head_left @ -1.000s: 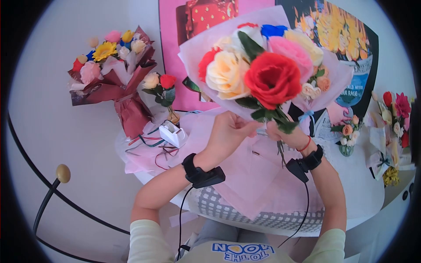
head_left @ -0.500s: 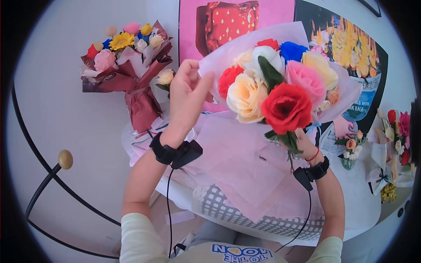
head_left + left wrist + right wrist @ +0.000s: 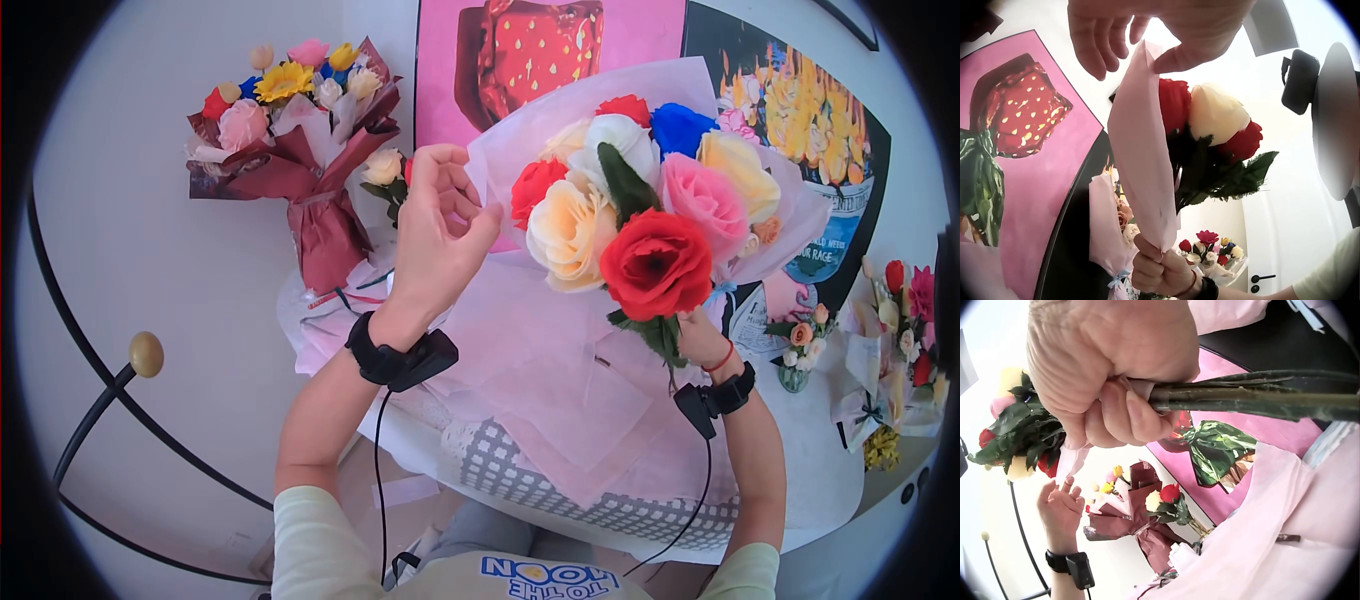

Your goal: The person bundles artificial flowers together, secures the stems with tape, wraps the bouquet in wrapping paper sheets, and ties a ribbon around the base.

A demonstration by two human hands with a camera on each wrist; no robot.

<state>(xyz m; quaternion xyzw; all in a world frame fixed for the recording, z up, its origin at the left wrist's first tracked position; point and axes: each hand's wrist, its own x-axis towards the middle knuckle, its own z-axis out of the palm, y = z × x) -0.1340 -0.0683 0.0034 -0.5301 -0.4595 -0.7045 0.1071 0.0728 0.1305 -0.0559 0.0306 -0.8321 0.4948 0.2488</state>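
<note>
A bouquet of artificial roses (image 3: 655, 262), in red, cream, white, pink and blue, is held up above the table. My right hand (image 3: 700, 340) grips it low down. In the right wrist view, curled fingers wrap the green stems (image 3: 1254, 400) and the lower end of the paper. Pale pink wrapping paper (image 3: 1141, 144) stands behind and beside the blooms. My left hand (image 3: 435, 240) is at its upper left edge. Seen from the left wrist, the paper's upper corner sits between the thumb and forefinger, the other fingers loosely bent.
Pink paper sheets (image 3: 540, 350) cover much of the table. A maroon-wrapped bouquet (image 3: 325, 190) stands at the left, beside a few roses (image 3: 383, 168). Posters (image 3: 540, 60) lean behind. At the right are a small glass vase of flowers (image 3: 795, 375) and another wrapped bouquet (image 3: 885, 330).
My left hand has left the stems near the right hand and risen left to the paper's upper edge. The right hand keeps hold of the bouquet. The head view has shifted.
</note>
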